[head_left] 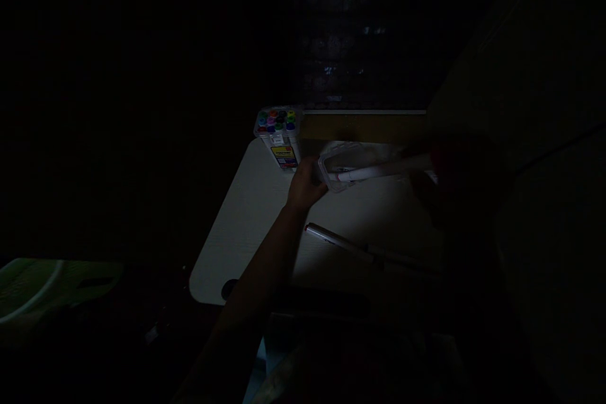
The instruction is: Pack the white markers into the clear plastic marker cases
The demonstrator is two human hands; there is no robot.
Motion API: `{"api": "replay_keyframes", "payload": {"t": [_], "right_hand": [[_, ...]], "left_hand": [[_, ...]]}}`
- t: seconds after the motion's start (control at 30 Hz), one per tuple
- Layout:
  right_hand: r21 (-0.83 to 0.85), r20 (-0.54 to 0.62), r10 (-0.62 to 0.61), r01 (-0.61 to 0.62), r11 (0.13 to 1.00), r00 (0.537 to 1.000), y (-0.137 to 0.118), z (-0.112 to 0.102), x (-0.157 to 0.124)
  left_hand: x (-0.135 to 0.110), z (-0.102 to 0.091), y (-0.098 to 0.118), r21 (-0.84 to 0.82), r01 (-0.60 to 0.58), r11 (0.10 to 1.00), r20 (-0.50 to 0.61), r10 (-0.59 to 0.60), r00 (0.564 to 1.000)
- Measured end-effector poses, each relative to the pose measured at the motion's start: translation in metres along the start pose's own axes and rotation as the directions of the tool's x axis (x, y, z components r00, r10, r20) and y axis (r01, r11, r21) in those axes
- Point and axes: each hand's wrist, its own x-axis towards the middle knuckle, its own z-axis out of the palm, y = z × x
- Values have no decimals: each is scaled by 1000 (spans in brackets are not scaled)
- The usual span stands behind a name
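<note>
Clear case: see-through plastic (337, 187), a boxy thing with rounded corners and a shiny raised rim, tipped over above the table, mouth end by the left hand.
Left hand: fingers (305, 184) wrapped on the case near that rim, so yeah, a narrow grip holding the case.
White marker: smooth long barrel (374, 172), blurry, stretching from the case mouth toward the right hand; can't tell if it's inside or just in front.
Right hand: super dark and smeared (423, 192), next to the marker's far end and a dull red blur (449, 161). Can't tell how tight the fingers are.
Loose markers: two I can make out, one shiny pale barrel with a reddish end (336, 240), plus a dim one (402, 257) to its right, both lying at a slant.
Full case: clear plastic too (278, 139), standing near the far left corner, yellow label (283, 153) up front; roughly a dozen coloured caps (276, 120) showing.
Table: one pale top (246, 221), faint grain, rounded corners, dark slot (322, 301) along the near edge.
Room: pale tabletop runs from the left forearm out to the left edge, and a strip of it separates the clear case from the loose markers.
</note>
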Motion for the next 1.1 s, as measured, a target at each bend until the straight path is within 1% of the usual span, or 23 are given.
{"api": "replay_keyframes", "payload": {"t": [0.03, 0.1, 0.23, 0.3, 0.4, 0.47, 0.53, 0.67, 0.83, 0.97, 1.1], "right_hand": [[-12, -83, -4, 3, 1000, 997, -5, 5, 1], [-36, -109, -24, 20, 999, 994, -11, 16, 1], [-27, 13, -37, 37, 999, 999, -11, 32, 3], [-5, 44, -92, 92, 996, 995, -6, 37, 4], [5, 104, -204, 204, 979, 973, 2, 45, 7], [-5, 149, -233, 236, 972, 961, 6, 50, 8], [-20, 171, -232, 239, 971, 957, 9, 54, 9], [-26, 178, -242, 250, 968, 954, 13, 56, 9], [-23, 164, -254, 261, 965, 953, 15, 53, 8], [-36, 147, -248, 256, 966, 958, 16, 53, 8], [-31, 151, -233, 240, 970, 961, 12, 51, 8]], "left_hand": [[0, 0, 0, -2, -2, 1000, 0, 2, 1000], [0, -1, 1, -5, -7, 1000, 4, 7, 1000], [-1, -4, 5, -7, -15, 1000, -10, 15, 1000], [-1, -4, 6, -5, -12, 1000, -14, 12, 1000], [0, -2, 5, 3, -3, 1000, 5, 3, 1000], [1, -1, 3, 14, -9, 1000, 12, 9, 1000], [1, -1, 2, 20, -26, 999, 2, 26, 1000], [-1, -1, 0, -9, -64, 998, -24, 64, 998], [-1, 0, -1, -20, -49, 999, -11, 49, 999], [0, 1, -2, 8, -57, 998, -9, 58, 998], [-1, 1, -1, -7, -22, 1000, -15, 22, 1000]]}}
